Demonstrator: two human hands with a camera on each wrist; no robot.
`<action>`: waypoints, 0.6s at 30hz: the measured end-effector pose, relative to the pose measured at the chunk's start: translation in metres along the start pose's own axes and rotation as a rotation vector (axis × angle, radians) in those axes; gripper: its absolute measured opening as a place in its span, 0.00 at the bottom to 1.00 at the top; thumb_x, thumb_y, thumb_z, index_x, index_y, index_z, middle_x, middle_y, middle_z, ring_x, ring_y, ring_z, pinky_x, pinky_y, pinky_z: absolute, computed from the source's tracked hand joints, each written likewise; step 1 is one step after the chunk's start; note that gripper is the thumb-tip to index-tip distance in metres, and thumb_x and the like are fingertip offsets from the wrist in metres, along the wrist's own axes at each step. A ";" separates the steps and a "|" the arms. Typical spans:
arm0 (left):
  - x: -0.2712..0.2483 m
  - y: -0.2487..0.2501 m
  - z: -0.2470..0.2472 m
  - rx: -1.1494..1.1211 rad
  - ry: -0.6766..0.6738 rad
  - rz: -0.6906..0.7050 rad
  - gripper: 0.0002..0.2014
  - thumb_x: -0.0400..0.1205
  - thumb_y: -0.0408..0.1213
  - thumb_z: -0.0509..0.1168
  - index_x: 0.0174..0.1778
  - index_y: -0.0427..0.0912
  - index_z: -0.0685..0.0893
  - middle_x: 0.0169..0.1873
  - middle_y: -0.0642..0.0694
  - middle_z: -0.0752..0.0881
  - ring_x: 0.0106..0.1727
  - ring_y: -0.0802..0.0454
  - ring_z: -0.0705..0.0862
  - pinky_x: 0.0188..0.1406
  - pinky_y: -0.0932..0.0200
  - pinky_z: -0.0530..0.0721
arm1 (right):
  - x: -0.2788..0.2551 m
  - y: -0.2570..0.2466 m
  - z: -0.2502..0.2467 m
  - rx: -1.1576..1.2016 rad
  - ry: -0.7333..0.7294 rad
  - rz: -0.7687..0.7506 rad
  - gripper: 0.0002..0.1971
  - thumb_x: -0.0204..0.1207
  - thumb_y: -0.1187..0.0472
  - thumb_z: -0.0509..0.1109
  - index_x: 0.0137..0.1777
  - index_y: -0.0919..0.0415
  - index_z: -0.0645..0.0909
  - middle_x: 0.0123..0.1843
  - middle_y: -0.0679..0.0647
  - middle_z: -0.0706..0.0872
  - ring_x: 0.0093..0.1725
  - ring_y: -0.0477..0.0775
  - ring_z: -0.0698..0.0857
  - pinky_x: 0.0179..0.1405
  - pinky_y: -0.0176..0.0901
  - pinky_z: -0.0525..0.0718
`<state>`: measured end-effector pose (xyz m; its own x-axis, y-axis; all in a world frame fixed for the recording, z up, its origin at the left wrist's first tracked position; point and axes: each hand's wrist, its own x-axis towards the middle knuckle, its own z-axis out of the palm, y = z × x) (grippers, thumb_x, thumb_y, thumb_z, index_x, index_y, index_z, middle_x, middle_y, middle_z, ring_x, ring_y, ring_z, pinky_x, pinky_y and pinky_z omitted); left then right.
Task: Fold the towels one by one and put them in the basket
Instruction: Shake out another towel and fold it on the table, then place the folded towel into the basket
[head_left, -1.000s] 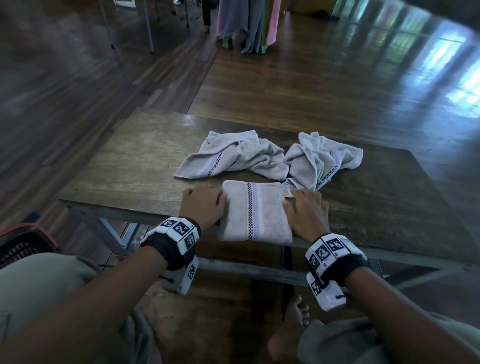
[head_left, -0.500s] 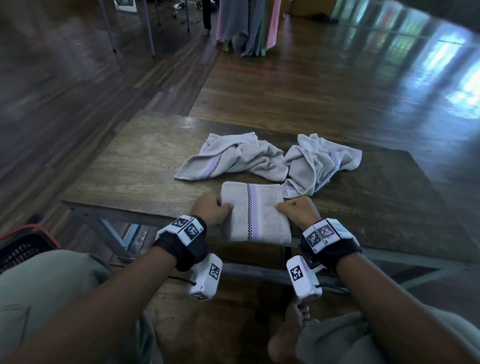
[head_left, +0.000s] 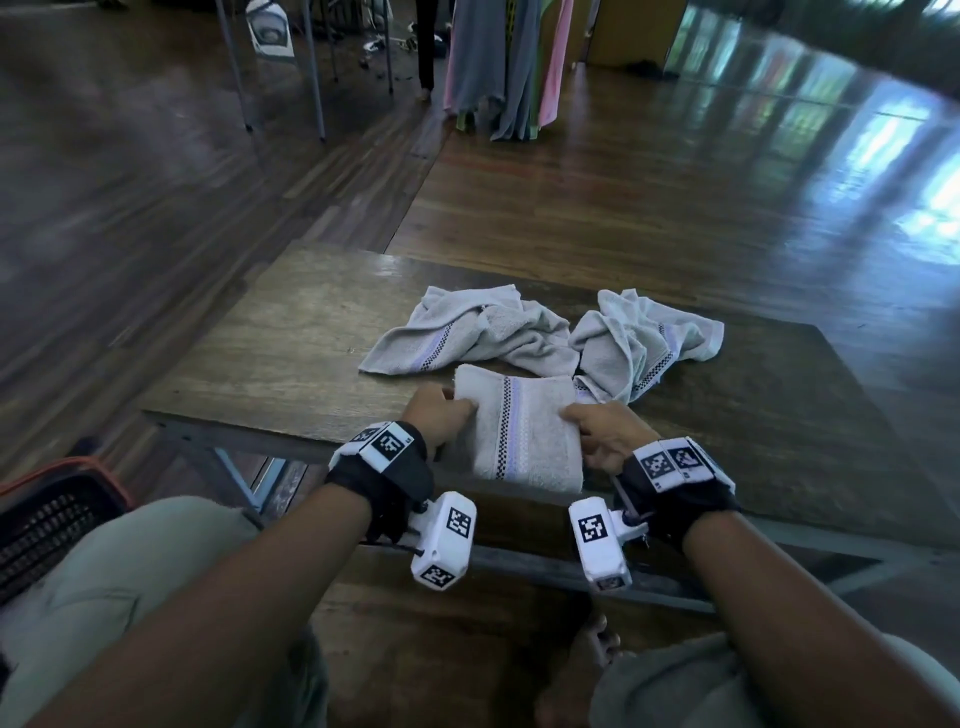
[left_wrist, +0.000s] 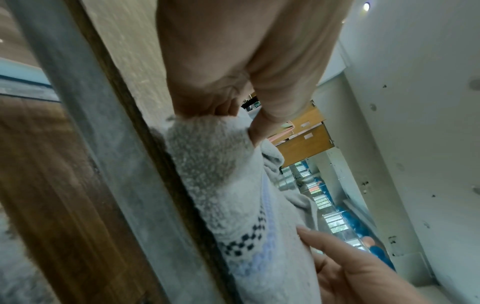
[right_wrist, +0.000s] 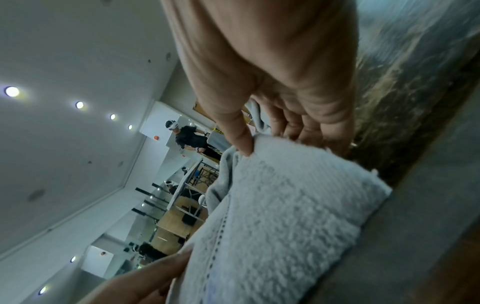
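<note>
A folded grey towel (head_left: 519, 431) with a checked and lilac stripe lies at the near edge of the wooden table (head_left: 291, 353), its front end overhanging. My left hand (head_left: 441, 418) grips its left side and my right hand (head_left: 597, 431) grips its right side, thumbs on top. In the left wrist view my left hand (left_wrist: 241, 115) pinches the towel (left_wrist: 228, 185). The right wrist view shows my right hand (right_wrist: 259, 139) with its thumb on the towel (right_wrist: 280, 216) and fingers tucked under. A dark basket (head_left: 47, 514) with an orange rim stands low at the left.
Two crumpled grey towels lie behind the folded one, one at the left (head_left: 467, 338) and one at the right (head_left: 639, 338). My knees are below the table edge. Hanging cloths (head_left: 498, 62) and metal legs stand far across the wooden floor.
Both hands went from lying flat beside the folded towel to curling round its side edges. The towel has shifted slightly toward the table's near edge.
</note>
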<state>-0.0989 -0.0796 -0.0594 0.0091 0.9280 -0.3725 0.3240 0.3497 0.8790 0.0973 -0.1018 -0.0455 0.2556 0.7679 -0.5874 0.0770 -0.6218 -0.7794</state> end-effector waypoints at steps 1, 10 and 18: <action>-0.004 0.006 0.000 -0.030 -0.006 0.014 0.09 0.78 0.38 0.66 0.50 0.37 0.84 0.50 0.39 0.87 0.52 0.42 0.85 0.48 0.53 0.81 | -0.005 -0.004 -0.001 0.001 0.004 -0.017 0.14 0.73 0.62 0.71 0.56 0.65 0.79 0.54 0.61 0.86 0.55 0.62 0.85 0.62 0.62 0.81; -0.044 0.093 -0.043 -0.194 0.049 0.284 0.04 0.81 0.35 0.65 0.49 0.39 0.81 0.44 0.42 0.84 0.43 0.47 0.80 0.37 0.56 0.78 | -0.076 -0.074 -0.013 0.181 -0.004 -0.363 0.02 0.77 0.66 0.66 0.44 0.63 0.78 0.37 0.57 0.80 0.35 0.52 0.78 0.30 0.41 0.75; -0.133 0.138 -0.097 -0.315 0.078 0.433 0.03 0.81 0.35 0.66 0.49 0.42 0.81 0.41 0.48 0.82 0.39 0.56 0.78 0.35 0.61 0.76 | -0.183 -0.122 -0.011 0.254 -0.003 -0.505 0.06 0.70 0.64 0.73 0.40 0.69 0.82 0.40 0.64 0.82 0.38 0.60 0.77 0.43 0.51 0.71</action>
<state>-0.1475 -0.1419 0.1400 0.0044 0.9984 0.0561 0.0067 -0.0561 0.9984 0.0518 -0.1687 0.1593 0.2443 0.9612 -0.1280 -0.0454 -0.1205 -0.9917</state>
